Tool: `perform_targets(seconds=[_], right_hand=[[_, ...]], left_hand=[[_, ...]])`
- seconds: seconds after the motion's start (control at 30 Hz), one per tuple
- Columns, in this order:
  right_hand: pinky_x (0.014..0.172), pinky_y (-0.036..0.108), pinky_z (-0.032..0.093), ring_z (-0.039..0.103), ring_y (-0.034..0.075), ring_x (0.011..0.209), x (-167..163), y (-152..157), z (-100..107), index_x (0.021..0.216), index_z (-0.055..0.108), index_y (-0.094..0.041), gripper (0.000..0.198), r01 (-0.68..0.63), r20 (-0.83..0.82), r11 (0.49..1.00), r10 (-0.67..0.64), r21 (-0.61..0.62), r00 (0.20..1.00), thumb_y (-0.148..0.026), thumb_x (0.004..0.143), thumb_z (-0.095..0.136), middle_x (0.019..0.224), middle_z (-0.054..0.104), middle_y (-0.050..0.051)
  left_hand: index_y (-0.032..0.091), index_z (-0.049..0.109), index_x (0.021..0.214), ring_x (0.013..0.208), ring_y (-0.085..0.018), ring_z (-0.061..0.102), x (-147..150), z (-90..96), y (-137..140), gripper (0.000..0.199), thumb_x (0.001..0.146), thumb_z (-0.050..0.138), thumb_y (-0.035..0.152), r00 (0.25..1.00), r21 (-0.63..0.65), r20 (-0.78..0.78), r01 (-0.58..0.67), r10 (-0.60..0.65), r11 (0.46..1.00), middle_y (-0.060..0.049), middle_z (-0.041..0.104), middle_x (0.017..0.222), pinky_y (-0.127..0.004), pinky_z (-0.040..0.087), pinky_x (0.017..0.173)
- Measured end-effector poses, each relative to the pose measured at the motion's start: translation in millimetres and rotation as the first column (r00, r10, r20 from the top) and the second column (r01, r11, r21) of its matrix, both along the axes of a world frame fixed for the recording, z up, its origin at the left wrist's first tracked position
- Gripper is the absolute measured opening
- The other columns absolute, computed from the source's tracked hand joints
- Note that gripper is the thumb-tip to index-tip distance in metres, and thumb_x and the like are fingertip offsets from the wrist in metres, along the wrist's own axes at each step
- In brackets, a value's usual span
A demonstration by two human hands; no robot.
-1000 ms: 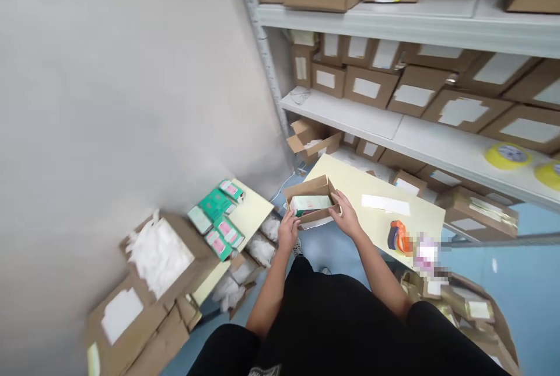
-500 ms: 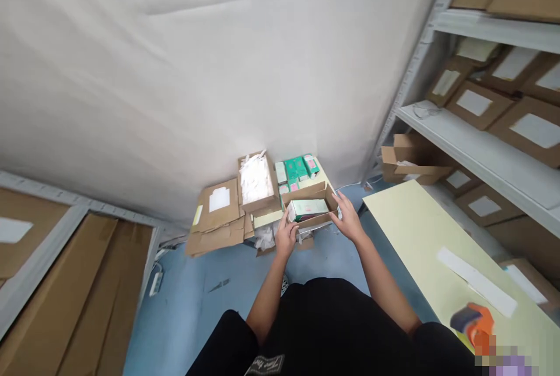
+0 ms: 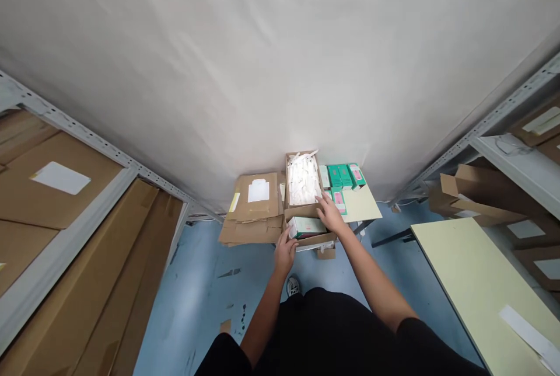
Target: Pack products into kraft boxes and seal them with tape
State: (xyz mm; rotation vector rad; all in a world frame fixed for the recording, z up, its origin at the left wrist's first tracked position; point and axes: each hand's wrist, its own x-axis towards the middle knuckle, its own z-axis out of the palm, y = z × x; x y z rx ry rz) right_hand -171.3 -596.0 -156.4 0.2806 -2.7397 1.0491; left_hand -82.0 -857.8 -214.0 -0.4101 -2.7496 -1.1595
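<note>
A small open cardboard box (image 3: 315, 241) sits at the front of a pale yellow table, with a white-and-green carton (image 3: 308, 225) lying inside it. My left hand (image 3: 285, 253) grips the left end of the cardboard box, fingers and thumb at its edge. Over the box's far right side reaches my right hand (image 3: 331, 214), fingers extended and holding nothing that I can see. Its fingertips are close to the front corner of a taller cardboard box filled with white packing strips (image 3: 303, 180). Several green cartons (image 3: 340, 176) stand to the right of that.
Flattened cardboard sheets (image 3: 251, 227) lie on the left, overhanging the pale yellow table (image 3: 365, 204). A second table (image 3: 464, 259) bears a white strip at the right. Shelves with cardboard boxes (image 3: 61, 171) flank both sides. A grey-white wall (image 3: 280, 72) rises behind.
My view has swung left. The right hand has left the right end of the small box and reached across its far side. The box has shifted left, in front of the strip-filled box.
</note>
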Motion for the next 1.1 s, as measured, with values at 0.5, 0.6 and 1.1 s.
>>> perform_targets(seconds=[0.5, 0.6, 1.1], right_hand=[[0.097, 0.026, 0.048, 0.069, 0.024, 0.114, -154.0, -101.1, -41.1, 0.12, 0.078, -0.015, 0.036, -0.121, 0.522, 0.917, -0.105, 0.38, 0.846, -0.013, 0.084, 0.073, 0.127, 0.074, 0.013], [0.092, 0.024, 0.047, 0.069, 0.023, 0.109, -152.6, -103.9, -41.8, 0.114, 0.08, -0.014, 0.028, -0.115, 0.523, 0.914, -0.116, 0.389, 0.844, -0.017, 0.088, 0.069, 0.12, 0.077, 0.013], [0.083, 0.026, 0.046, 0.072, 0.024, 0.097, -152.4, -109.9, -31.0, 0.108, 0.08, -0.006, 0.029, 0.053, 0.421, 0.874, -0.284, 0.482, 0.861, -0.011, 0.088, 0.059, 0.109, 0.079, 0.022]], left_hand=[[0.024, 0.079, 0.095, 0.141, -0.029, 0.054, -43.1, -22.5, -43.9, 0.023, 0.095, 0.058, 0.015, 0.989, 0.078, 0.071, 0.124, -0.129, 0.989, -0.005, 0.053, 0.159, -0.048, 0.052, 0.115], [0.025, 0.08, 0.096, 0.141, -0.028, 0.054, -39.4, -24.9, -45.9, 0.024, 0.095, 0.058, 0.015, 0.987, 0.088, 0.086, 0.126, -0.133, 0.988, -0.004, 0.054, 0.158, -0.047, 0.052, 0.115], [0.025, 0.08, 0.095, 0.143, -0.03, 0.053, -36.8, -24.3, -55.5, 0.024, 0.093, 0.061, 0.011, 0.996, 0.066, 0.003, 0.089, -0.09, 0.994, -0.004, 0.054, 0.158, -0.049, 0.053, 0.115]])
